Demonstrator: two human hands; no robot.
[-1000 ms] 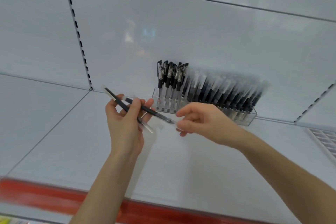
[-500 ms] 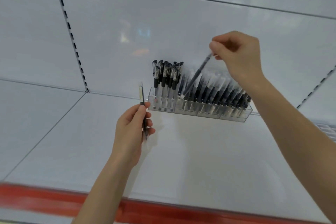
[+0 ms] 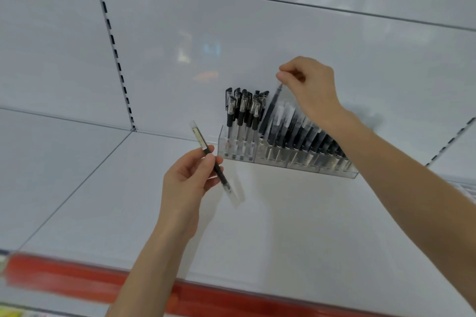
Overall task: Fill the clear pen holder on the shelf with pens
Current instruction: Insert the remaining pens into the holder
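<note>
Two hands: both were raised over a white shelf (image 3: 283, 239), each holding one pen.
Left hand (image 3: 185, 183): its fingers and thumb pinched a black pen (image 3: 219, 175) about mid-barrel, near the holder's left end.
Left pen's lie: it was tilted, pale labelled end up and to the left, the other end down to the right.
Lower end of that pen: a pale, clear smear lay around it, too blurred to tell what it was.
Right hand (image 3: 309, 87): its fingers were curled, with thumb and forefinger pinching the top of a second pen (image 3: 271, 108) above the holder.
Second pen: it leaned to the right, its lower end down among the pens just right of the upright group; whether it was seated could not be told.
Clear pen holder (image 3: 334, 172): long and low, it stood on the shelf near the back panel (image 3: 231, 33), split into compartments.
Left compartment: capped pens with black clips (image 3: 242, 116) stood upright.
Other compartments: a dense row of dark pens (image 3: 304, 136) leaned rightward.
Shelf front: a red strip (image 3: 77, 283) ran along the edge, blurred.
</note>
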